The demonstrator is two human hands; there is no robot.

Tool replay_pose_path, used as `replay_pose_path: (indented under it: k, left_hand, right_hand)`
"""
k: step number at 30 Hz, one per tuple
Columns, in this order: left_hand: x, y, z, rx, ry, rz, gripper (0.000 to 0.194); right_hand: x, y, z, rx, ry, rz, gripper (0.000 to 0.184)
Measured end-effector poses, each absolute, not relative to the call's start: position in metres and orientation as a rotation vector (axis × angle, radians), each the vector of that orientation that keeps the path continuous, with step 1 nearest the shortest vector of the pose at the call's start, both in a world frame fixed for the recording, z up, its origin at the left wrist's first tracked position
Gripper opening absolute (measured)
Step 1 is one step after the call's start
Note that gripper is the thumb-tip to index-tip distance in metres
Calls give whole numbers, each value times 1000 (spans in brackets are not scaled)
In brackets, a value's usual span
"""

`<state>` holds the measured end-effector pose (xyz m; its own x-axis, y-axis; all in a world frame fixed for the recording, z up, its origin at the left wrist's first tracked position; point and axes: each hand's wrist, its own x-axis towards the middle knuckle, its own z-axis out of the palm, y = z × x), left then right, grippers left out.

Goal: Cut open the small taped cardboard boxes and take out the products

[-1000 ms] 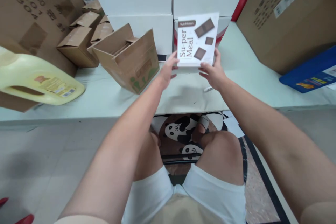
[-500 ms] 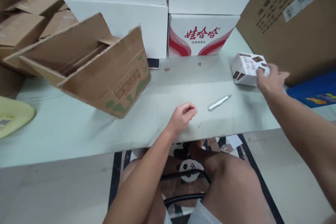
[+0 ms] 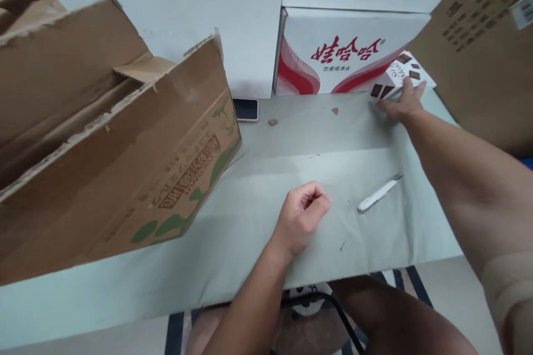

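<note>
My right hand (image 3: 402, 104) grips the front of a small white carton (image 3: 416, 70) printed with brown squares. Its thumb lies along the lower left side and its fingers reach over the top edge. The carton stands at the back right, between a white box with red lettering (image 3: 347, 61) and a large brown carton. My left hand (image 3: 303, 216) is curled into a loose fist above the table, with nothing visible in it. To the right of that fist lies a slim white utility knife (image 3: 378, 194), its thin tip pointing away to the right.
A large cardboard box (image 3: 166, 138) with raised flaps stands tilted on the left. Behind it lies a phone (image 3: 246, 110), near small brown scraps (image 3: 272, 122). White boxes (image 3: 166, 22) stack along the back; a big brown carton (image 3: 487, 61) stands on the right.
My right hand has moved the small white carton back into the corner beside the red-lettered box. My left hand stays curled near the table's front. The view has shifted closer.
</note>
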<state>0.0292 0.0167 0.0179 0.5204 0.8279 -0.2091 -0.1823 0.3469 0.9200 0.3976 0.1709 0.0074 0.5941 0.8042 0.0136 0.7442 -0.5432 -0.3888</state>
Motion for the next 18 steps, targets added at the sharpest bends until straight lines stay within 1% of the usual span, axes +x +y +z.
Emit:
replay_pose_path:
  k: [2,3,6,9,11,14,18]
  left_hand:
    - [26,20,17,981,779,764,30]
    - [25,20,17,977,777,777,32]
    - [20,18,15,964,784,834,36]
    - [13,12,14,918,824,903,42]
    - [9,6,14,897,840,926,45]
    - [6,-2,15,881,831,928,45]
    - [6,-12,16,847,812,906,42]
  right_hand:
    - [386,173,14,-2472,-1210,236,102]
    - [380,171,18,-2433,-1227,202,98]
    - [359,159,28,-2247,-1318,102,77]
    - [325,144,44,-2075,-1491,139,62]
    - [288,134,64,-1959,-1625,188,55]
    - [211,126,111,-1719,-1804,284,42]
    - [98,153,167,-1484,-1975,381,27]
